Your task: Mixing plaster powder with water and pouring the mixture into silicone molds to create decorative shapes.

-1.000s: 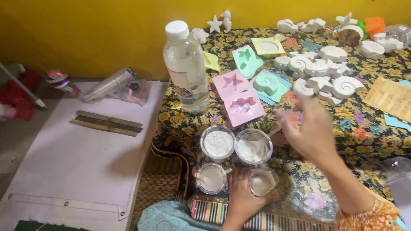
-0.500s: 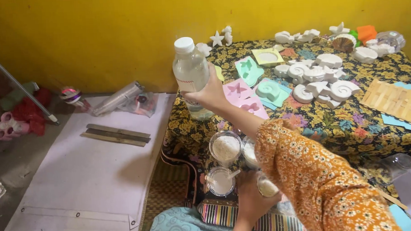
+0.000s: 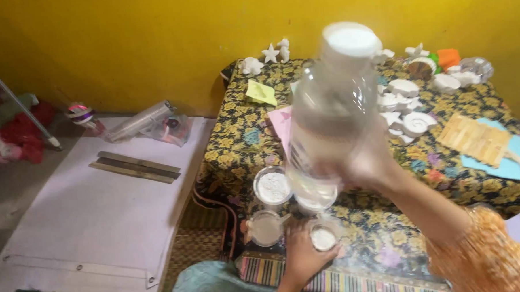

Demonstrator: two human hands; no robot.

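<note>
Here, nearest to me, my left hand point(image 3: 303, 255) rests low on the patterned cloth point(image 3: 243, 146), fingers curled around a small clear cup point(image 3: 324, 237) with white content inside. Just beside it stands a second small cup point(image 3: 266, 227) with a pale liquid, and a little behind them a round container of white powder point(image 3: 272, 186). Above these, my right hand point(image 3: 369, 162) is wrapped around the lower body of a clear plastic bottle point(image 3: 334, 112), held up in the air over the cups; it is blurred, so the exact finger positions I cannot tell. I judge that the bottle is fairly heavy, because it looks mostly full of water, and its thin smooth wall will be slippery and will give under pressure, so the grip is best low on the body, where the hand is, not near the white cap. The small cups I judge light and easy to tip. Farther on the cloth lie white cast shapes point(image 3: 412, 120), a bundle of wooden sticks point(image 3: 473, 138) on blue paper and a yellow-green mould point(image 3: 261, 92). To the left is a white sheet point(image 3: 95, 221) with two flat metal strips point(image 3: 134, 166), and behind everything a yellow wall point(image 3: 152, 40).
</note>
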